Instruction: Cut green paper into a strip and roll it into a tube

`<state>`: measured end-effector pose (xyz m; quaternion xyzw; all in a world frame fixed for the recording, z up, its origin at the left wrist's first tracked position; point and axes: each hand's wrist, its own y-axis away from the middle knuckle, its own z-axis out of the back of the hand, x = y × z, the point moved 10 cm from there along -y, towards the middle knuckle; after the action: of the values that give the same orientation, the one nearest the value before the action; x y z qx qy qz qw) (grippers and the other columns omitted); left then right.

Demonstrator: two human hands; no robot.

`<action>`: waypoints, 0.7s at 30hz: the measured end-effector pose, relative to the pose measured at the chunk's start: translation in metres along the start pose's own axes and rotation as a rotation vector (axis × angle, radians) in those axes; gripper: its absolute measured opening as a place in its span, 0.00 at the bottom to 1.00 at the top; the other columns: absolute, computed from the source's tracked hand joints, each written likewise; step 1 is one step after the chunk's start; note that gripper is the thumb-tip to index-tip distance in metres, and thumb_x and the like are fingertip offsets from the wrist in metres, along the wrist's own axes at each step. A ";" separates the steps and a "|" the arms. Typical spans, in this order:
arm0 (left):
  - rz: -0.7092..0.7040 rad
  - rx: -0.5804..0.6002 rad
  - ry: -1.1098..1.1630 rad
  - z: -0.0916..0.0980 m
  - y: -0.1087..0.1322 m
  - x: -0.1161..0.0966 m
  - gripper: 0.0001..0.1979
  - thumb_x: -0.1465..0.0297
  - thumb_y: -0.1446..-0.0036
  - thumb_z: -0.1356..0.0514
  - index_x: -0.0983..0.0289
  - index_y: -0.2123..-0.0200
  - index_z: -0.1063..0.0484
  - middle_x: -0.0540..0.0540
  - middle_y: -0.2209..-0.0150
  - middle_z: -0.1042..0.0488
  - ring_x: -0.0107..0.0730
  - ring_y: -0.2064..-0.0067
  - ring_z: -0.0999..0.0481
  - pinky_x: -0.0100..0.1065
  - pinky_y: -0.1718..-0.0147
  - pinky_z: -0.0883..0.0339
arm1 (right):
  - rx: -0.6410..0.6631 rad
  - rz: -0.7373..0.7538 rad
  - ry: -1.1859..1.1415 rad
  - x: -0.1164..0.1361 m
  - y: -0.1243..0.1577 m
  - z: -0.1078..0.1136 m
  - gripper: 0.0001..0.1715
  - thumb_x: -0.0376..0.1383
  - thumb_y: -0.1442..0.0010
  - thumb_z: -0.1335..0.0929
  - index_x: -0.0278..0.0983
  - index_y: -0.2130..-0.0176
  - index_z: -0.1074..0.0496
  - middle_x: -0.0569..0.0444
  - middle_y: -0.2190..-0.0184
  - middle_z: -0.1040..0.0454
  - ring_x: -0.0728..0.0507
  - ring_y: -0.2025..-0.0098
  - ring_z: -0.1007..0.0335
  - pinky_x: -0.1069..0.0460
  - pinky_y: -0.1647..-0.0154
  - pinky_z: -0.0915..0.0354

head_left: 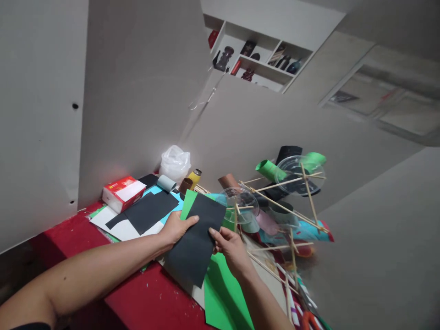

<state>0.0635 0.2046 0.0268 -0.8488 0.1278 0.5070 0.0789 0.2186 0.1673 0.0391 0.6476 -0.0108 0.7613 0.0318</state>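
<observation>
A sheet of black paper (pixel 197 240) is held up between both hands over the red table. My left hand (pixel 177 229) grips its left side, thumb on top, fingers hidden beneath. At the right edge, my right hand (pixel 228 245) pinches the sheet between thumb and fingers. A strip of green paper (pixel 189 201) shows behind the black sheet near my left thumb. Below my right hand lies a larger green sheet (pixel 223 293). More cut black paper (pixel 151 213) rests on white and blue sheets to the left.
A red tissue pack (pixel 123 192), a white plastic bag (pixel 175 162) and a yellow bottle (pixel 195 175) stand along the wall. Right of my hands is a frame of wooden sticks (pixel 278 201) with clear plastic discs and paper tubes. Orange-handled scissors (pixel 309 319) lie at lower right.
</observation>
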 end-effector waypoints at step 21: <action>-0.162 -0.126 -0.245 0.040 -0.026 -0.047 0.26 0.49 0.59 0.33 0.66 0.66 0.26 0.54 0.73 0.21 0.34 0.74 0.25 0.32 0.72 0.31 | 0.073 -0.065 0.007 -0.022 0.007 0.016 0.16 0.46 0.52 0.28 0.36 0.70 0.28 0.60 0.83 0.33 0.51 0.84 0.39 0.56 0.85 0.41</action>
<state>0.0167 0.2460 0.0494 -0.7915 0.0164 0.6055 0.0811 0.2379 0.1586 0.0204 0.6455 0.0380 0.7621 0.0330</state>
